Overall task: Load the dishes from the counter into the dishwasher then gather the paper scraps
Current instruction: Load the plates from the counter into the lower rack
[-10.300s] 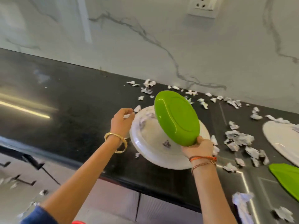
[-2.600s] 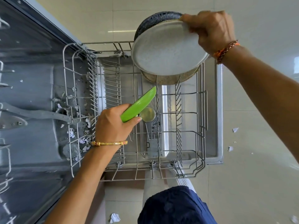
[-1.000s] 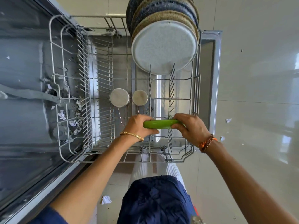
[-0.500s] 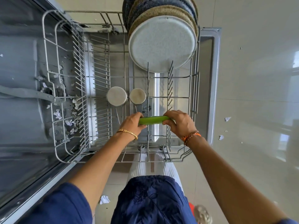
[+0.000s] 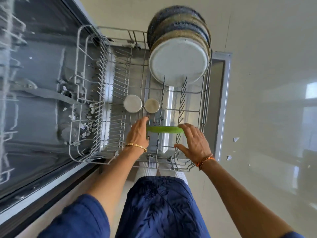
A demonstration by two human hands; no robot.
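Green plate: smooth plastic, standing on edge in the wire dishwasher rack
Left hand: fingers straight, touching the plate's left end
Right hand: spread, released, fingertips near the right end
Speckled plates: round, upright behind

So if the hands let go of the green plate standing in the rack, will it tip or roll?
The thin round green plate stands on edge between wire tines, so it probably stays upright. It looks like stiff, light plastic, so a nudge might shift it.
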